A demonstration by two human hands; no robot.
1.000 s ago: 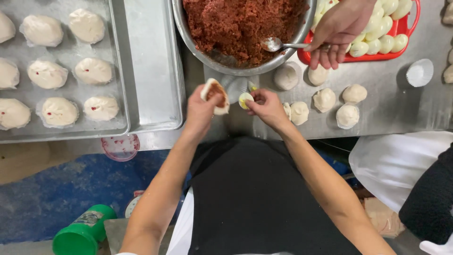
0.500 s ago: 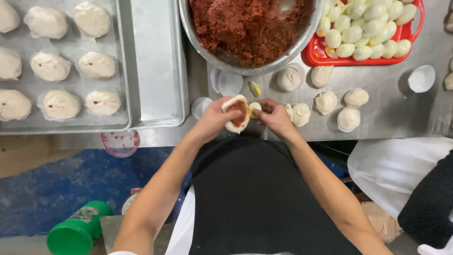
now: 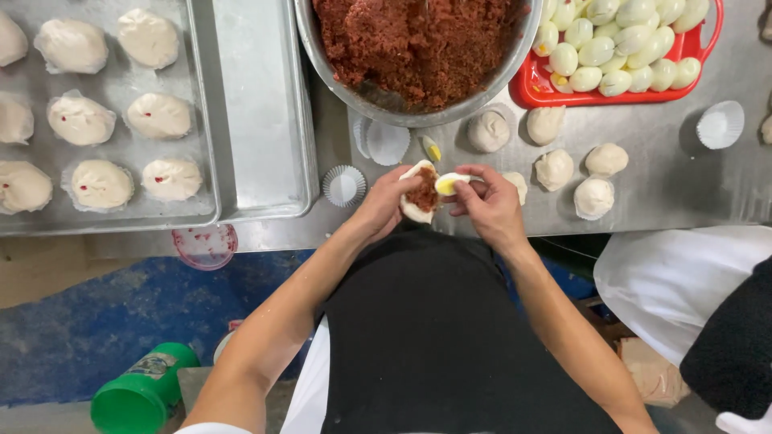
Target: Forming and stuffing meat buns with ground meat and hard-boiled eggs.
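While my left hand (image 3: 388, 202) cups a flattened dough round (image 3: 417, 193) with red filling in its middle, my right hand (image 3: 489, 202) pinches an egg wedge (image 3: 449, 183) between thumb and fingertips, touching the round's right edge. Both hands sit just over the near edge of the steel table (image 3: 667, 185), close to my black apron (image 3: 434, 337). My left fingers curl narrowly around the dough; my right fingers are closed on the egg.

Just beyond my hands, a big metal bowl (image 3: 378, 95) holds red filling (image 3: 418, 44). Paper cups (image 3: 344, 185) lie to its left, dough balls (image 3: 595, 197) to the right. A red tray (image 3: 611, 95) of peeled eggs (image 3: 599, 52) sits farther right. Filled buns (image 3: 100, 183) rest on a baking tray (image 3: 257, 120) at far left. A green tub (image 3: 143, 394) stands on the floor.
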